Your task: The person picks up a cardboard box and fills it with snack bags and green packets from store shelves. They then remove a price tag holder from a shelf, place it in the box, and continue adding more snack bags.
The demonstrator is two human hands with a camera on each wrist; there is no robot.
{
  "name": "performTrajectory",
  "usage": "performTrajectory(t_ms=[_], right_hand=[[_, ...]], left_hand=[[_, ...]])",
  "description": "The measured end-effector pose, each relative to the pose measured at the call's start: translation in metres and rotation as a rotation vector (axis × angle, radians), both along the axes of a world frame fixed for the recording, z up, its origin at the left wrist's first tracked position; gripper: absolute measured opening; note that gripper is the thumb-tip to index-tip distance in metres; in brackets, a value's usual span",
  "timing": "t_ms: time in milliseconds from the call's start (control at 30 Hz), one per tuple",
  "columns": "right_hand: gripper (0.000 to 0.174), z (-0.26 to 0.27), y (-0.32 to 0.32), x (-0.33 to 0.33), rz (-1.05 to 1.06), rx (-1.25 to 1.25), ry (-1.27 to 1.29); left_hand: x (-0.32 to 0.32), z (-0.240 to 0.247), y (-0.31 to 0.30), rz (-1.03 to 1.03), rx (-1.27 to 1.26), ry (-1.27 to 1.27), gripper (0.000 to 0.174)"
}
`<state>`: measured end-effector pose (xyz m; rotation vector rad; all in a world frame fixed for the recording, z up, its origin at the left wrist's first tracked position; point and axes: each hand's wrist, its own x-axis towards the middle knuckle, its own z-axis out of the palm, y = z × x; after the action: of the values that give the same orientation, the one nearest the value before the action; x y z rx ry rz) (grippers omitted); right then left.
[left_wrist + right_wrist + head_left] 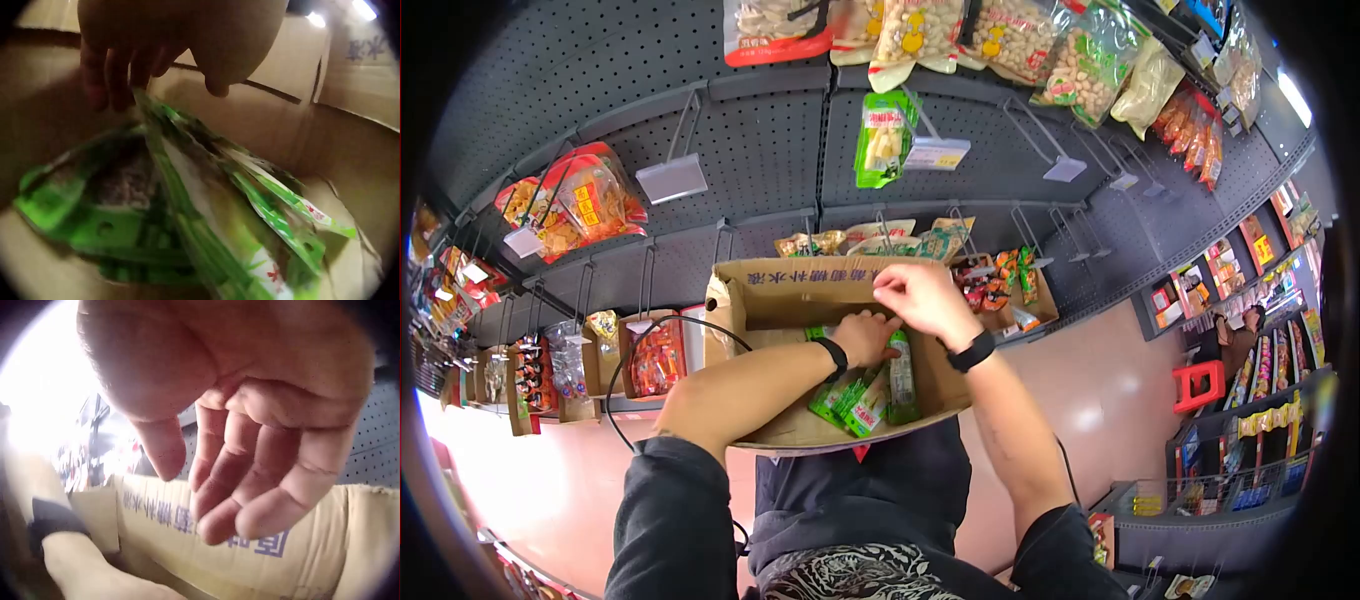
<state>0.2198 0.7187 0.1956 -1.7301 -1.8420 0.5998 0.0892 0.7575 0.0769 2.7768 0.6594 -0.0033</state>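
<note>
A shop is shown: dark grey perforated metal wall panels are fitted with wire display hooks carrying white price-tag holders, clear plastic packets of peanuts are hung in a row, and shelving stocked with colourful packaged goods is seen beyond.

Black sleeves, black wristbands, dark top with swirling pale print, thin black cable
</note>
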Motion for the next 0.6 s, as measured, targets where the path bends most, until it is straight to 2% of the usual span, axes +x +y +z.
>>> performTrajectory(t_ms=[67, 100, 133, 167, 233, 267, 300, 367, 400, 433, 500, 533, 600], right_hand=[[0.018, -0.013, -0.004, -0.011, -0.023, 0.095, -0.151], [0.015, -0.012, -0.006, -0.014, -0.039, 0.044, -0.214], [0.015, -0.012, -0.009, -0.013, -0.039, 0.045, -0.189], [0.016, -0.014, -0.010, -0.009, -0.040, 0.045, -0.164], [0.015, -0.026, -0.010, 0.002, -0.116, 0.129, -0.151], [0.015, -0.015, -0.013, 0.003, -0.152, 0.123, -0.178], [0.015, -0.010, -0.013, 0.004, -0.160, 0.131, -0.180], [0.016, -0.003, -0.012, 0.005, -0.228, 0.224, -0.017], [0.016, 0.000, -0.010, 0.005, -0.256, 0.244, 0.038], [0.017, 0.000, -0.009, 0.005, -0.299, 0.277, 0.109], [0.019, 0.015, -0.009, 0.002, -0.382, 0.462, 0.140], [0.022, 0.019, -0.009, 0.008, -0.409, 0.443, 0.270], [0.038, 0.022, -0.009, 0.031, -0.336, 0.307, 0.809]], left_hand=[[0.006, -0.006, 0.003, -0.011, -0.094, 0.009, 0.049], [0.007, -0.022, 0.005, -0.039, -0.043, -0.141, 0.033], [0.009, -0.030, 0.004, 0.000, -0.039, -0.225, 0.029], [0.010, -0.023, 0.003, 0.036, -0.035, -0.308, 0.025], [0.004, 0.001, -0.003, 0.084, -0.083, -0.274, 0.023], [0.000, 0.011, 0.000, -0.013, 0.032, -0.300, 0.021], [-0.001, 0.021, 0.002, -0.022, 0.039, -0.302, 0.021], [-0.005, 0.049, 0.007, -0.198, 0.423, -0.118, 0.013], [-0.007, 0.054, 0.013, -0.205, 0.509, -0.156, 0.013], [-0.009, 0.070, 0.016, -0.175, 0.468, -0.041, 0.015], [-0.016, 0.099, 0.029, -0.152, 0.313, -0.205, 0.014], [-0.027, 0.132, 0.032, -0.183, 0.081, -0.329, 0.016], [-0.041, 0.175, 0.046, -0.273, -0.398, -0.517, 0.015]])
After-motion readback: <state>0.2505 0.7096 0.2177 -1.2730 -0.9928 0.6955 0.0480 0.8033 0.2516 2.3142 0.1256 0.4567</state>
